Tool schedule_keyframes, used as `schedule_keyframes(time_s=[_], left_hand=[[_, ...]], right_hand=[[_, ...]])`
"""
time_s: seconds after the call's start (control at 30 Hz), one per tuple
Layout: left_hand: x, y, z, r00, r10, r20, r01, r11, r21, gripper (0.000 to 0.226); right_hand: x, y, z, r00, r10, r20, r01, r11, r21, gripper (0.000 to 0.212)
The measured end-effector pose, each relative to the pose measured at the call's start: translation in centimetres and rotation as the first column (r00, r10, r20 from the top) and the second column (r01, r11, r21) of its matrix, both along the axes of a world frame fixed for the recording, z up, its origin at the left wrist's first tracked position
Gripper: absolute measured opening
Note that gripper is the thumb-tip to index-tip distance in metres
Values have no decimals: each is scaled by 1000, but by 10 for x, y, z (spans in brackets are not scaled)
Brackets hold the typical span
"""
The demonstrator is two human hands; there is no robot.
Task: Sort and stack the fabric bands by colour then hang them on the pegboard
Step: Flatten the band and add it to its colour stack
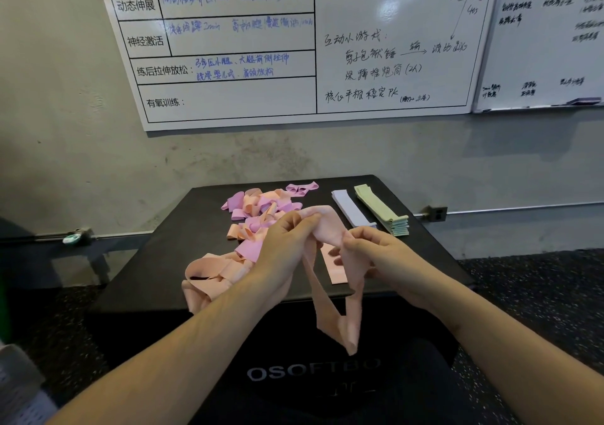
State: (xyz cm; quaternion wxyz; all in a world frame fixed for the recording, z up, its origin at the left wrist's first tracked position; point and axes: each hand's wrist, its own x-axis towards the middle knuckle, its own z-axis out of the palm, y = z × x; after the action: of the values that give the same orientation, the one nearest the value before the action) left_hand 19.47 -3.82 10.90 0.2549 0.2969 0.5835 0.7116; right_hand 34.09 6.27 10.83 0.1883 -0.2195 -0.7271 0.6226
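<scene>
Presently we find both hands raised just above the black surface (170,238), sharing one peach band (330,294). We note the left hand (287,245) has its fingers curled over the band's upper fold, its grip closed on the fabric. We note the right hand (369,254) pinches the same band a little lower, thumb and fingers pressed on the cloth. From the two hands the band hangs down in a long loop past the near edge of the surface, its lowest fold in front of the box's white lettering (partly legible only).

We record an unsorted heap of pink and peach bands (261,209) on the left and middle of the surface, behind and beside the left hand, with some loops spilling over the near left edge. We record a flat pink strip (336,269) lying on the surface under the right hand, largely hidden by it. At the far right of the surface lie two tidy stacks, side by side: a lavender stack (348,207) and a green stack (382,210), the green one outermost.

Behind the surface we see a grey wall carrying a whiteboard (294,42) with handwriting.
</scene>
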Motion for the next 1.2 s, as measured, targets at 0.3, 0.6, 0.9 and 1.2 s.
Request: schedule_keyframes(time_s=[0.3,0.6,0.9,1.2], left_hand=[[9,-4,1,979,-151,134,139,986,96,12],[-5,-4,-3,996,-87,-30,86,996,-29,22],[-17,-4,-25,964,-105,-245,82,991,-106,42],[-18,17,-40,992,-48,-114,30,989,-147,50]], right_hand=[[-14,1,-3,993,-100,-59,74,936,-343,22],[-8,0,-7,979,-134,-154,144,988,58,8],[-17,13,-2,943,-128,-308,74,980,-184,12],[-41,25,-3,948,12,-319,-96,964,-248,28]])
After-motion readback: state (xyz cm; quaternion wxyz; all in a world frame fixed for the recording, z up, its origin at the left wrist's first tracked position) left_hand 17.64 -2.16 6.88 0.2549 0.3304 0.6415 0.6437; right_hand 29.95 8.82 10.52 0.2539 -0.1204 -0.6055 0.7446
